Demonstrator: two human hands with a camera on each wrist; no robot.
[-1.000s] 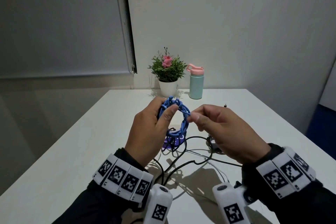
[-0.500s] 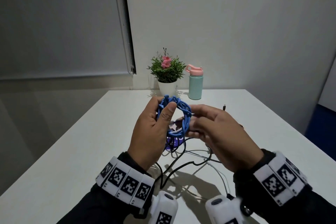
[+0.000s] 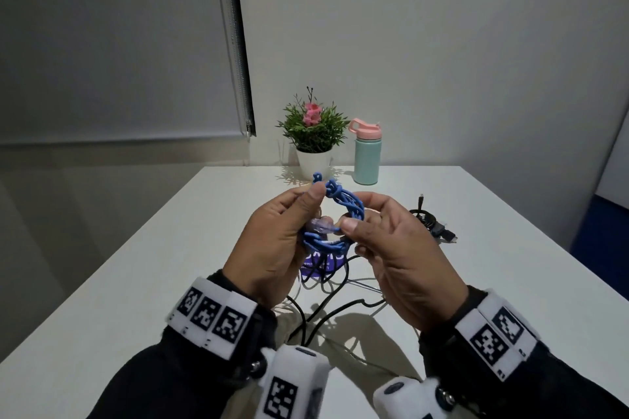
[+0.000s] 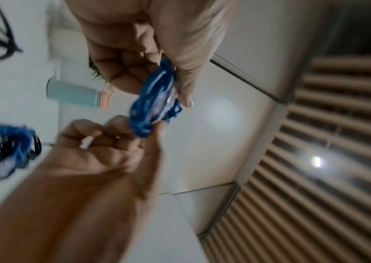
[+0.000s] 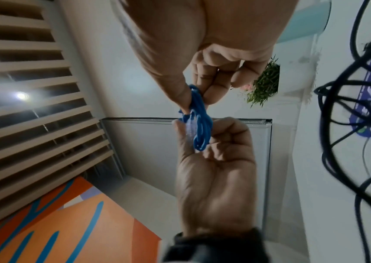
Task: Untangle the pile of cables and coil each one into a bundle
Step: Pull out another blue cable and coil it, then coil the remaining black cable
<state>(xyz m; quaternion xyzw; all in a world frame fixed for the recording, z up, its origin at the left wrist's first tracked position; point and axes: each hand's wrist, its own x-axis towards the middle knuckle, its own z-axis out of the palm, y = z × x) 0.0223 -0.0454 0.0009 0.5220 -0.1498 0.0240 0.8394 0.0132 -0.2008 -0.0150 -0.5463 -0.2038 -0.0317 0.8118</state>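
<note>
Since a second ago the right hand (image 3: 394, 248) has closed in from the centre-right of the head frame and now pinches the right side of the blue cable coil (image 3: 335, 214). The left hand (image 3: 279, 241) has tilted the coil, with a clear plug (image 3: 321, 225) now showing between the thumbs.

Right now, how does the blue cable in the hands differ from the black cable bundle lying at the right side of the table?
The blue cable is held up off the table, gripped by the left hand and right hand; the black cable bundle lies on the white table, touched by neither hand. The blue cable shows a clear plug at its coil; the black cable bundle has a dark connector sticking out. Both are coiled into loops, apart from the loose tangle nearer the person.
</note>
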